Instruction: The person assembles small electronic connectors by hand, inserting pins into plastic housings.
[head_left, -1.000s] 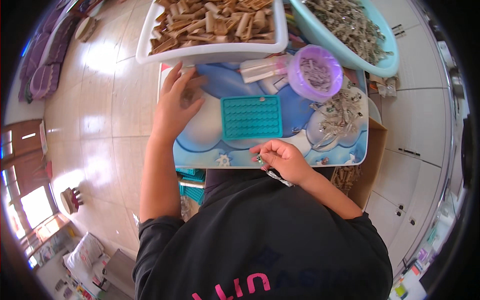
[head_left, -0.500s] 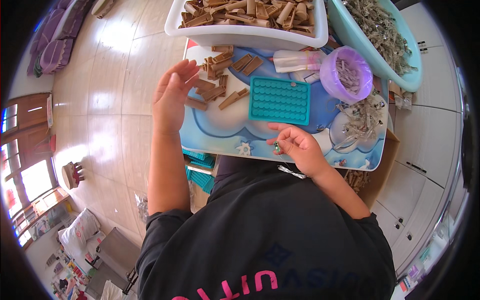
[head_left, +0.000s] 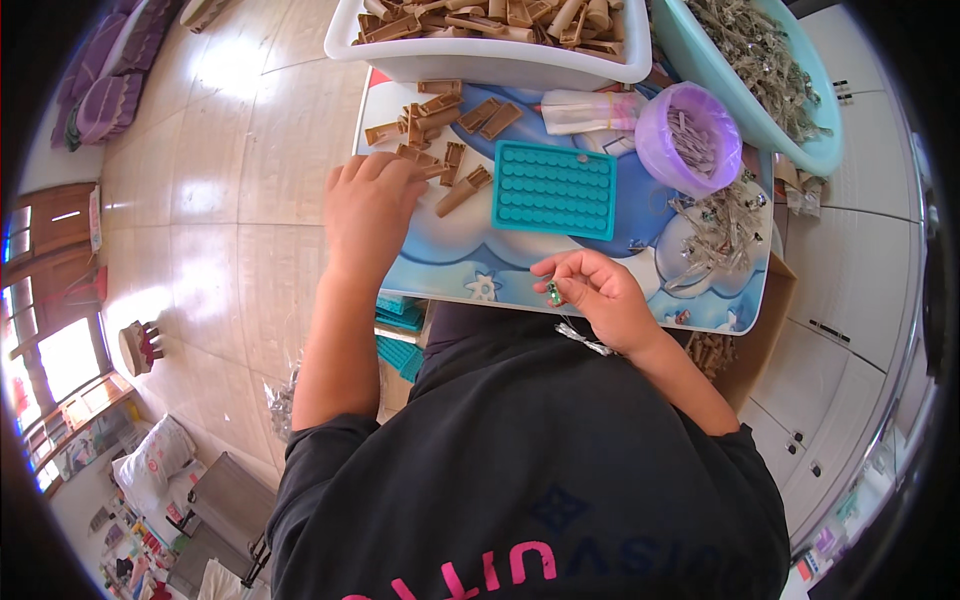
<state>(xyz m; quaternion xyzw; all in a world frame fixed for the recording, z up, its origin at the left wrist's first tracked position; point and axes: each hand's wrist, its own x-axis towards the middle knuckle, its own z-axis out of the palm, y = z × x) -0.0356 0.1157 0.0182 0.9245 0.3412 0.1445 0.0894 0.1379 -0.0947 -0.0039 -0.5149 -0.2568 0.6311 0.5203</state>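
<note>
My left hand [head_left: 373, 212] lies palm down at the left edge of the table, over the brown plastic casings [head_left: 452, 160]. Its fingers bend downward and their tips are hidden, so a grip cannot be made out. Near the table's front edge, my right hand [head_left: 600, 300] pinches a small green circuit board [head_left: 553, 292] between thumb and fingers. Thin wire runs from it to a pale bundled cord [head_left: 584, 338] hanging against the dark shirt. Beyond that hand lies a teal tray [head_left: 555, 190] with rows of round hollows; one small round piece [head_left: 582, 158] sits near its far edge.
A white tub [head_left: 490, 67] heaped with brown casings stands at the back. Right of it are a purple bowl [head_left: 655, 150] of pale strips and a light-blue basin [head_left: 822, 120] of wired parts. Clear bags [head_left: 590, 112] and a wire heap [head_left: 715, 235] lie on the table.
My left hand has come down from above the table's left side onto the brown casings, its fingers now bent. My right hand stays nearly still, holding the circuit board.
</note>
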